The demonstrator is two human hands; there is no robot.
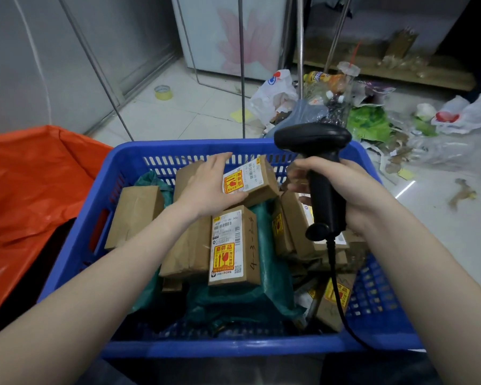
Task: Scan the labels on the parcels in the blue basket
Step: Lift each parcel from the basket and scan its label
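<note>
Over the blue basket [233, 345], the left hand [206, 190] grips a small labelled box [250, 177]. The right hand [347, 187] fingers wrap a black scanner [321, 173], above the basket's far right corner.

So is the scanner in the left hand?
No, the right hand grips the scanner, while the left hand holds a parcel.
</note>
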